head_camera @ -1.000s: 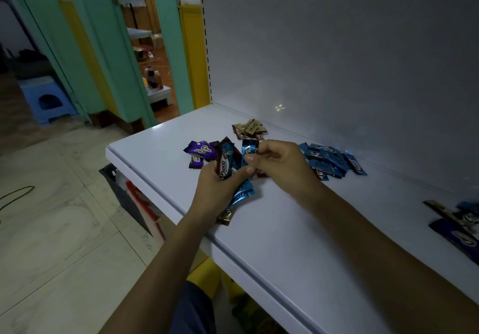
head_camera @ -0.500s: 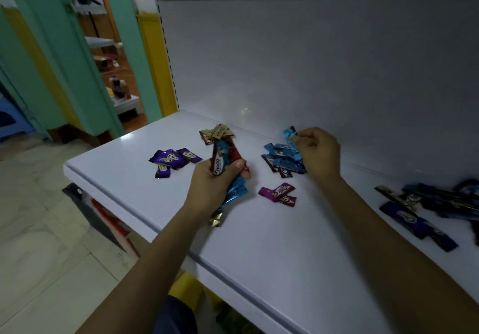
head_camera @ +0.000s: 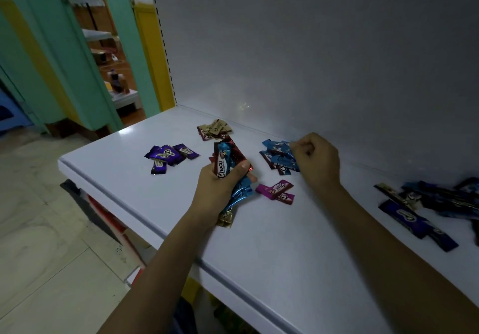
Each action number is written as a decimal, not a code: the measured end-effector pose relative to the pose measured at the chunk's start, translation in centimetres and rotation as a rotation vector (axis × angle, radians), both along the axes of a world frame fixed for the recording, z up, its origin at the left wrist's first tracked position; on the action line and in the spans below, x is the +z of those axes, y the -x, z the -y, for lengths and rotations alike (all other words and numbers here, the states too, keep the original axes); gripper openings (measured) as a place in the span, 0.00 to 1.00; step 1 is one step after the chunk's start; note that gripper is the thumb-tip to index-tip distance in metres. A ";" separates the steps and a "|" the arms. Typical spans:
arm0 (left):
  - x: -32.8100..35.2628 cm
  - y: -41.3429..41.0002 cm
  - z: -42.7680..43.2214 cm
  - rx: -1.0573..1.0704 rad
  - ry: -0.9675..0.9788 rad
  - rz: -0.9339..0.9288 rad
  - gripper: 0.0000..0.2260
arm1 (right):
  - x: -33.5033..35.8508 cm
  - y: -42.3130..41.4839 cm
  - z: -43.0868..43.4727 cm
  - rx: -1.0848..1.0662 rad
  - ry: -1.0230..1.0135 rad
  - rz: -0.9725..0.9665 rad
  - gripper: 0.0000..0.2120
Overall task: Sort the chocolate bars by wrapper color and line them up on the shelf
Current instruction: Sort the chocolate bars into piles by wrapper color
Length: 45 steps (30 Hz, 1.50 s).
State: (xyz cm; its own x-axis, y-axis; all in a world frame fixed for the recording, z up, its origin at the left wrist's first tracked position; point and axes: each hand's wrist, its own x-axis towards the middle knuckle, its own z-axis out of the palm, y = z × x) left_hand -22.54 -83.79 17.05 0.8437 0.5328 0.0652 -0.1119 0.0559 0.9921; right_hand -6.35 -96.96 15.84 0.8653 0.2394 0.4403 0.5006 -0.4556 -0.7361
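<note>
Right hand (head_camera: 315, 160) lowered onto blue bars (head_camera: 277, 156), white shelf (head_camera: 259, 243), teal door frame (head_camera: 121, 48)

Place: we read it as a small shop, prob. a retail aisle
Fixture: white metal shelf (head_camera: 259, 243) w/ plain back panel (head_camera: 324, 61); slotted upright (head_camera: 166, 56) at its left edge, the sort we see on store shelving
Stock: many small wrapped chocolate bars (head_camera: 169, 156) lying in colour groups; purple, gold, blue, pink, plus longer dark ones at right
Surroundings: tiled floor (head_camera: 51, 243); teal door frame (head_camera: 124, 48) w/ yellow trim; thru it we see a bottle (head_camera: 115, 81) on a low white stand in the next rm
</note>
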 end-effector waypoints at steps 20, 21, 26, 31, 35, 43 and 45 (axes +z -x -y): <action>0.5 2.1 -1.7 0.292 0.033 0.170 0.04 | 1.5 5.6 -4.0 0.329 0.010 0.056 0.03; 0.3 2.1 -1.7 0.285 0.028 0.156 0.04 | 1.4 5.7 -4.6 0.317 0.055 0.116 0.02; 0.1 1.8 -1.5 0.260 -0.062 0.106 0.03 | 0.8 6.3 -5.6 0.435 0.369 0.269 0.04; 0.1 1.8 -1.6 0.229 -0.053 0.072 0.04 | 1.9 6.5 -5.3 0.514 0.244 0.167 0.08; 0.0 1.8 -1.6 0.177 -0.071 0.046 0.04 | 4.5 8.0 -5.1 0.739 -0.104 -0.308 0.06; -0.1 1.9 -1.3 0.157 -0.162 -0.011 0.02 | 4.7 6.8 -4.2 0.493 -0.241 -0.460 0.05; -0.2 1.9 -1.3 0.161 -0.195 -0.037 0.04 | 4.3 5.2 -3.4 0.335 -0.297 -0.410 0.05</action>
